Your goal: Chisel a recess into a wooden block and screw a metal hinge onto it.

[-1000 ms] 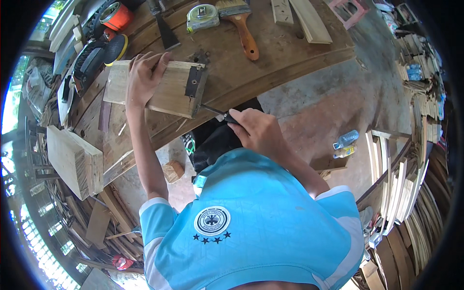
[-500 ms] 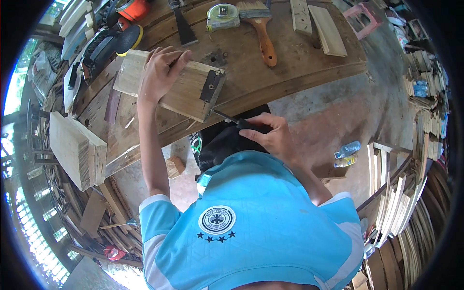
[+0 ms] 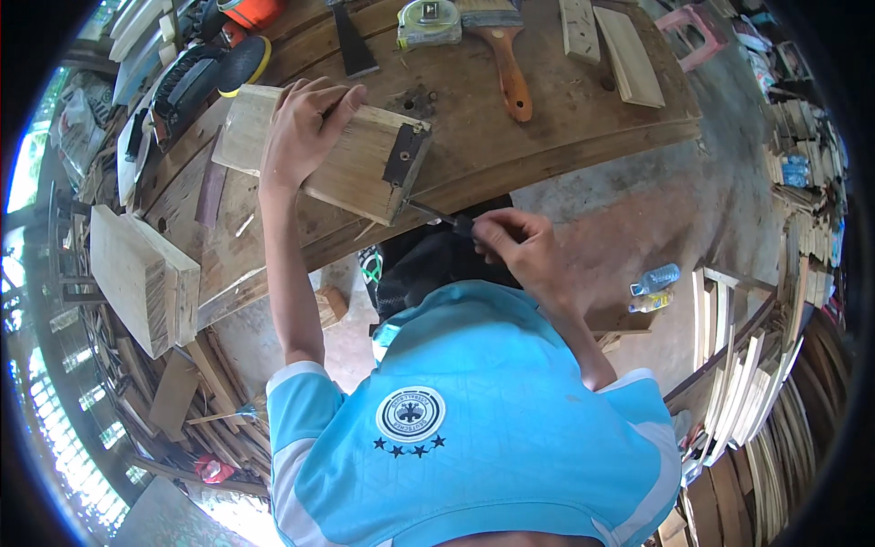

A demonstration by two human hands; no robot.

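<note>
A pale wooden board (image 3: 351,178) lies tilted at the workbench's near edge. My left hand (image 3: 305,132) grips it from above, fingers curled over its far side. At the board's right end sits a dark metal plate (image 3: 401,155), probably a hinge leaf, with a screw or hole showing in it. My right hand (image 3: 524,244) is closed round the black handle of a screwdriver (image 3: 463,224). Its thin shaft points left, the tip at the board's near right corner, below the plate. Whether the tip sits in a screw is too small to tell.
On the workbench (image 3: 583,137) are a scraper (image 3: 354,46), a tape measure (image 3: 428,23), a paintbrush (image 3: 506,68) and two wood strips (image 3: 629,59). A power sander (image 3: 187,91) stands far left, a thick wooden block (image 3: 137,273) nearer. Plastic bottles (image 3: 656,280) lie on the floor.
My right hand has shifted slightly right and turned on the screwdriver's handle, its fingers now more bunched. My left hand keeps its grip on the board.
</note>
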